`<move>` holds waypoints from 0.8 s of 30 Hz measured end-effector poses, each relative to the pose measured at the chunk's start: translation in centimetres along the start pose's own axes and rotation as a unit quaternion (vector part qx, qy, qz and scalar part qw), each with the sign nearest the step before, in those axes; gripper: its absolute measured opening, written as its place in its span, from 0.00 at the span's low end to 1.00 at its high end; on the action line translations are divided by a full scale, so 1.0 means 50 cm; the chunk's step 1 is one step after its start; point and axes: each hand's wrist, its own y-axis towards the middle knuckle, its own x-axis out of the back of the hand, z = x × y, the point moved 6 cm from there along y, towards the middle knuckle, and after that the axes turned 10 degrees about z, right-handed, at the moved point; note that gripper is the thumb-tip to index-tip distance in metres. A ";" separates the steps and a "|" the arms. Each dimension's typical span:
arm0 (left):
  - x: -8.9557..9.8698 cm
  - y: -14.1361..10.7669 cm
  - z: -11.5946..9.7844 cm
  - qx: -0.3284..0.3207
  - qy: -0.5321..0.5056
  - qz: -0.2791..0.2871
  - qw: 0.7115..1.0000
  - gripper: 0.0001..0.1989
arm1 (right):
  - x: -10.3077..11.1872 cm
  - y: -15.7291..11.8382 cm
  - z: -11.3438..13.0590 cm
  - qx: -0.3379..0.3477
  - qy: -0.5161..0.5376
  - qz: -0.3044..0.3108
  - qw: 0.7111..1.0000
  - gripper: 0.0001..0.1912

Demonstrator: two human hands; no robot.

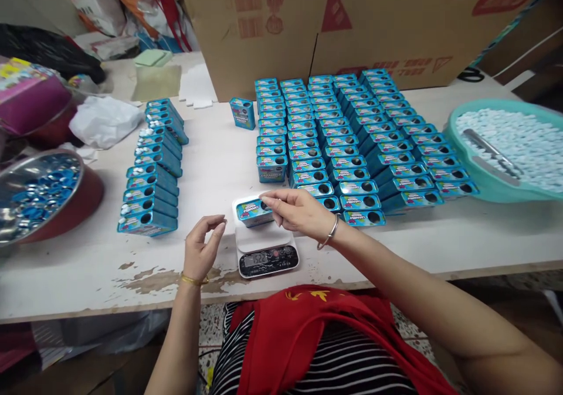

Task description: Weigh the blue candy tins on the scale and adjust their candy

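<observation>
A blue tin (254,209) rests on the plate of a small white scale (255,239), whose display shows digits. Over the right end of that tin is my right hand (292,210), thumb and fingers pinched together; what they hold, if anything, is too small to tell. Left of the scale, my left hand (204,245) is raised above the table with thumb and forefinger drawn together, and I cannot make out anything between them. Rows of blue tins with dark round openings (352,143) stand beyond the scale to the right. One tin (243,113) stands apart at the back.
On the left is a column of tins (152,190), several with white pieces on top, beside a metal bowl of blue lids (81,207). A turquoise basin (488,187) of white pieces with a metal scoop (492,152) sits at right. A large cardboard box (285,49) stands behind.
</observation>
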 end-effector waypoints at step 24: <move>0.008 -0.017 0.038 0.051 -0.039 -0.026 0.998 0.15 | 0.041 -0.163 -0.189 -0.104 0.217 -0.063 0.969 0.19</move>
